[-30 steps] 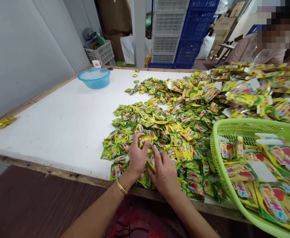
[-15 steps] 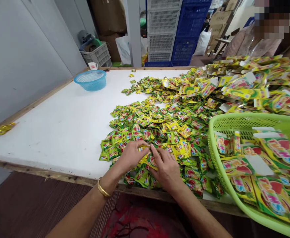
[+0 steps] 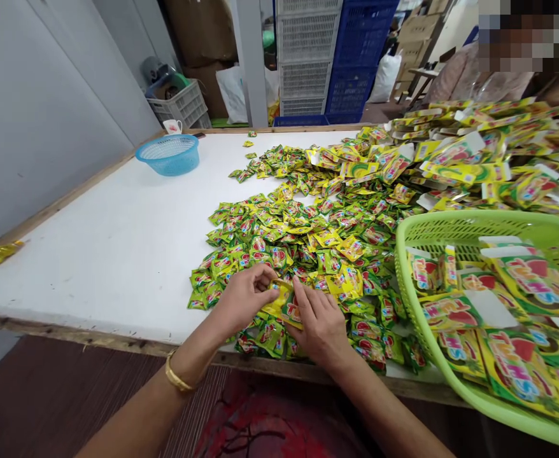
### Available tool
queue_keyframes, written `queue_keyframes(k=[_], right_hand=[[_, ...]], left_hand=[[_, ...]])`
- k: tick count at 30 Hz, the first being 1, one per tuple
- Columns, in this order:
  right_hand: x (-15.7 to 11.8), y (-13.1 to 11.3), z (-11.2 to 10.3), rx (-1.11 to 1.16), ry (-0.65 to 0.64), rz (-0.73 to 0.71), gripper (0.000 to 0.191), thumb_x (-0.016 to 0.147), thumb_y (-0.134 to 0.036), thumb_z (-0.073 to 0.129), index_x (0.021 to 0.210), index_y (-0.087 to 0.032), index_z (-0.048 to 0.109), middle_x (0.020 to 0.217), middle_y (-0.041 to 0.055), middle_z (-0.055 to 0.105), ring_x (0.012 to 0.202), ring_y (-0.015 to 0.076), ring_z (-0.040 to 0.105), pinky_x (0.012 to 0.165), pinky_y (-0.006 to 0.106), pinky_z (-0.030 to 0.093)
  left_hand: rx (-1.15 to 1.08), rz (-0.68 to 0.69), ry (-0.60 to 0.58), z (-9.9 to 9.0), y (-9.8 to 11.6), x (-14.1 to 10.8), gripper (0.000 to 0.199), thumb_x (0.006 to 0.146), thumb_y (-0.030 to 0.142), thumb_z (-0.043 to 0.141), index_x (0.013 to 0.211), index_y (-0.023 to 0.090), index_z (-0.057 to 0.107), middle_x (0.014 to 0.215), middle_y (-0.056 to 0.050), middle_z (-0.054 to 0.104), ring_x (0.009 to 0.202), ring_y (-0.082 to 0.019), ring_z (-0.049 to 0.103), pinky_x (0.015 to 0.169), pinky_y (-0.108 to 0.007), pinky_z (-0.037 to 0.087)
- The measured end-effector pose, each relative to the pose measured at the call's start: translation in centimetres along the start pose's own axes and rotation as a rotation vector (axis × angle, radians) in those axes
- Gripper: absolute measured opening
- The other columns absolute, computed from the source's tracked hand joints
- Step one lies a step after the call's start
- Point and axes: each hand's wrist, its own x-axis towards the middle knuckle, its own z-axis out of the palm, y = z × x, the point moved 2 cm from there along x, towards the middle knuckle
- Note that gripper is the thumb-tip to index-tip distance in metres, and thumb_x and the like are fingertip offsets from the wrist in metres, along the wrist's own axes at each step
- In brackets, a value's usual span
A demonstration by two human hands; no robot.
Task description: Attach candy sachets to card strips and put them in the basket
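A small yellow-and-green candy box (image 3: 278,304) with red and white print is held between my two hands, over the near part of a heap of small candy packets (image 3: 260,229). My right hand (image 3: 321,321) is closed round the box's right side, fingers across its top. My left hand (image 3: 246,298) is curled, thumb and forefinger pinched at the yellow left end. Whether that end is a flap or a packet sticking out, I cannot tell. Several printed boxes (image 3: 523,362) lie in a light green basket (image 3: 403,273) at my right.
A pile of flat-looking boxes (image 3: 470,165) covers the far right of the white table (image 3: 102,254). A blue basket (image 3: 169,159) and a white cup (image 3: 172,126) stand at the far left. A person (image 3: 456,76) sits beyond the pile. Stacked crates (image 3: 308,63) stand behind.
My left fingers have moved slightly left along the box's edge, baring more of its yellow end. My right hand keeps its hold. The whole view has shifted a little.
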Motion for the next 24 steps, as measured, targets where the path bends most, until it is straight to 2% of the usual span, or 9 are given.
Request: queue_keyframes(k=[3, 7, 10, 12, 15, 18, 20, 24], right_hand=[[-0.2, -0.2, 0.2, 0.01, -0.009, 0.006, 0.073, 0.087, -0.036, 0.048, 0.146, -0.007, 0.015, 0.113, 0.0155, 0.061, 0.097, 0.0246, 0.054, 0.08, 0.037, 0.042], [-0.3, 0.4, -0.2, -0.017, 0.045, 0.053, 0.071, 0.088, -0.035, 0.048, 0.145, -0.006, 0.017, 0.111, 0.015, 0.061, 0.095, 0.0236, 0.055, 0.078, 0.035, 0.041], [-0.3, 0.5, -0.5, -0.04, 0.055, 0.05, 0.07, 0.088, -0.035, 0.048, 0.144, -0.006, 0.019, 0.112, 0.015, 0.061, 0.093, 0.0234, 0.055, 0.076, 0.035, 0.041], [-0.2, 0.4, -0.5, -0.049, 0.04, 0.045, 0.069, 0.088, -0.036, 0.047, 0.144, -0.005, 0.021, 0.113, 0.0154, 0.061, 0.093, 0.0239, 0.054, 0.076, 0.036, 0.04], [-0.2, 0.2, -0.6, -0.051, 0.024, 0.048, 0.066, 0.088, -0.037, 0.046, 0.142, -0.005, 0.025, 0.114, 0.015, 0.06, 0.094, 0.0241, 0.054, 0.076, 0.038, 0.041], [-0.2, 0.2, -0.6, -0.057, 0.017, 0.049, 0.063, 0.088, -0.039, 0.043, 0.139, -0.005, 0.03, 0.114, 0.0142, 0.061, 0.093, 0.0232, 0.054, 0.074, 0.038, 0.042], [-0.1, 0.3, -0.7, -0.076, 0.03, 0.051, 0.061, 0.088, -0.04, 0.042, 0.137, -0.005, 0.035, 0.112, 0.0141, 0.062, 0.09, 0.0227, 0.054, 0.072, 0.037, 0.043], [0.2, 0.7, -1.7, -0.115, 0.042, 0.054, 0.059, 0.089, -0.039, 0.042, 0.135, -0.004, 0.037, 0.111, 0.0144, 0.062, 0.088, 0.0227, 0.055, 0.072, 0.037, 0.042]], left_hand=[[0.1, 0.024, 0.028, 0.7, 0.4, 0.0, 0.011, 0.066, 0.017, 0.056, 0.075, 0.018, 0.063, 0.057, 0.003, 0.057, 0.056, -0.012, 0.051, 0.055, -0.023, 0.041], [0.001, -0.015, -0.003, 1.0, 0.7, -0.1, 0.028, 0.066, 0.02, 0.057, 0.093, 0.019, 0.066, 0.069, -0.001, 0.068, 0.065, -0.015, 0.06, 0.062, -0.025, 0.046], [0.067, -0.034, 0.045, 1.0, 0.3, -0.3, 0.014, 0.065, 0.022, 0.059, 0.074, 0.019, 0.069, 0.064, -0.001, 0.067, 0.062, -0.015, 0.06, 0.061, -0.025, 0.045], [0.101, -0.011, 0.023, 1.4, 0.2, -0.5, 0.012, 0.065, 0.023, 0.057, 0.058, 0.019, 0.066, 0.057, 0.0, 0.064, 0.057, -0.015, 0.058, 0.057, -0.023, 0.043], [0.07, -0.023, -0.113, 1.9, 0.4, -0.9, 0.019, 0.069, 0.029, 0.054, 0.057, 0.02, 0.066, 0.041, 0.003, 0.056, 0.042, -0.014, 0.052, 0.046, -0.021, 0.039], [0.006, -0.181, -0.346, 2.1, 0.6, -1.2, 0.029, 0.073, 0.04, 0.05, 0.076, 0.019, 0.07, 0.03, 0.006, 0.046, 0.027, -0.013, 0.043, 0.037, -0.021, 0.032], [-0.03, -0.253, -0.453, 2.1, 0.8, -1.1, 0.035, 0.074, 0.045, 0.05, 0.085, 0.018, 0.069, 0.029, 0.006, 0.046, 0.024, -0.013, 0.041, 0.034, -0.02, 0.027], [-0.082, -0.247, -0.5, 2.8, 1.7, -0.7, 0.042, 0.072, 0.05, 0.056, 0.093, 0.015, 0.069, 0.031, 0.005, 0.049, 0.026, -0.012, 0.044, 0.033, -0.018, 0.022]])
